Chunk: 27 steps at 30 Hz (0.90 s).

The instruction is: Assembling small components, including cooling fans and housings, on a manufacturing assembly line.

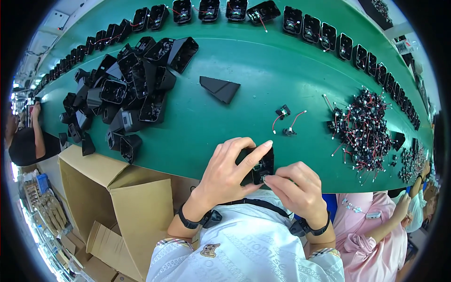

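Note:
My left hand (228, 169) is wrapped round a black plastic housing (268, 163) at the table's near edge, its open side partly showing. At the housing's lower corner, my right hand (298, 189) has thumb and fingers pinched together; whatever is between the tips is too small to make out. Beyond my hands lie two small black parts with red wires, one a wired module (283, 112) and the other a wired piece (289, 132). A single wedge-shaped black housing (219, 89) rests farther off, apart from a heap of similar housings (113, 91) on the left.
A heap of small red-wired parts (364, 134) covers the green table (253, 61) at right. Open housings (209, 10) line its far edge in a long curve. An open cardboard box (143, 216) stands below left. Co-workers in pink (369, 235) and black (29, 143) sit nearby.

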### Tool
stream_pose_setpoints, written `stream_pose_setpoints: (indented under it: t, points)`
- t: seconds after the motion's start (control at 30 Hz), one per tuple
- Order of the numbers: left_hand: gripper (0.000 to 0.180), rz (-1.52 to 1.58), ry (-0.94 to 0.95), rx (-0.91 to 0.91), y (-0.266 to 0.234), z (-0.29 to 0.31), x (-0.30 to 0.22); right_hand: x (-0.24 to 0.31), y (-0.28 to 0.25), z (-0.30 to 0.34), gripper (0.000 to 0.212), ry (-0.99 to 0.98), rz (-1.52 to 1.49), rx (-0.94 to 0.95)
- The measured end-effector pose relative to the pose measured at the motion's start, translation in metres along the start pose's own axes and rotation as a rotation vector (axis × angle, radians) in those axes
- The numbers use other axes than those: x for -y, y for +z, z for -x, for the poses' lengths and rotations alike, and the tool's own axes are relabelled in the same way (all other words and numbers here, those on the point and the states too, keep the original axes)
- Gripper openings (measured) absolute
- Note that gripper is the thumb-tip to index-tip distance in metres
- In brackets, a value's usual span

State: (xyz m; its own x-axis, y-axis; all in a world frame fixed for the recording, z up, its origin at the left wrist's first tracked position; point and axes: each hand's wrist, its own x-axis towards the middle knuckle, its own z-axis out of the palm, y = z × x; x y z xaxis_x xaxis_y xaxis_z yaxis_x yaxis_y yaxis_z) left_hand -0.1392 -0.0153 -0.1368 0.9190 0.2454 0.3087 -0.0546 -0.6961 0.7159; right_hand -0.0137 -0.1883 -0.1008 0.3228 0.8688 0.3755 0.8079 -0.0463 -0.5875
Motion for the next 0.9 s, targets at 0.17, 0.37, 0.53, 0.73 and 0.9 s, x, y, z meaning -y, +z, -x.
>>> stream_pose_setpoints:
  t: [0.17, 0.37, 0.53, 0.73, 0.9]
  points:
    - [0.084, -0.018, 0.004, 0.013, 0.001, 0.000, 0.001, -0.002, 0.004, -0.003, 0.024, 0.018, 0.019, -0.004]
    - [0.087, -0.024, 0.037, 0.021, 0.001, -0.001, 0.004, -0.004, 0.009, -0.007, 0.023, 0.047, -0.003, -0.025]
    - [0.093, 0.029, 0.019, 0.026, 0.002, 0.001, 0.004, -0.005, 0.012, -0.006, 0.022, 0.134, -0.034, 0.015]
    - [0.090, 0.031, 0.011, 0.012, 0.002, 0.003, 0.008, 0.001, 0.019, -0.002, 0.027, 0.199, 0.034, 0.006]
    - [0.086, 0.096, 0.004, -0.035, -0.002, 0.003, 0.007, 0.005, 0.015, -0.004, 0.039, 0.161, 0.034, 0.010]
